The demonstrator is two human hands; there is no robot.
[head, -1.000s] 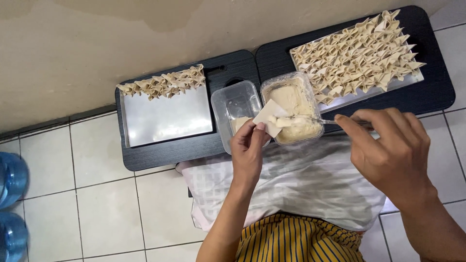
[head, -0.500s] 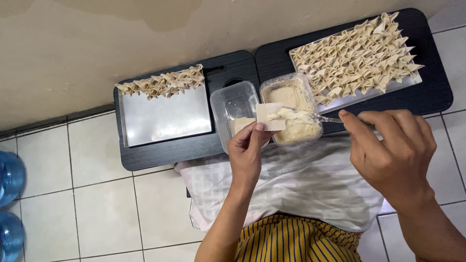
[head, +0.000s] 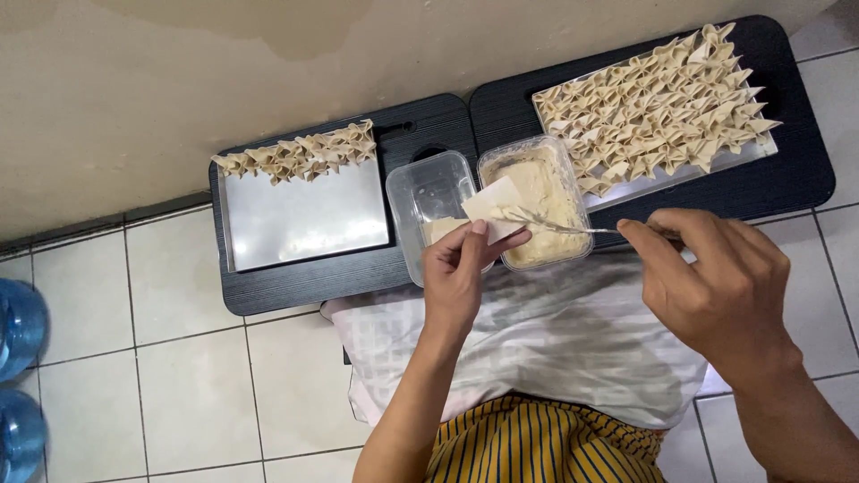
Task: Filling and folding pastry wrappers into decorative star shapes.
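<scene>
Pale dough wrapper (head: pixel 495 207) now sits lower over the filling tub (head: pixel 537 201) than half a second earlier, and we note that the metal utensil (head: pixel 573 229) has advanced until its tip rests on the wrapper. Our left hand (head: pixel 461 279) pinches the wrapper's near edge, thumb on top, fingers (head: pixel 506 241) beneath. Our right hand (head: pixel 716 286), right of the tub, is closed on the utensil handle. Left of the tub stands a clear container (head: pixel 429 210).
</scene>
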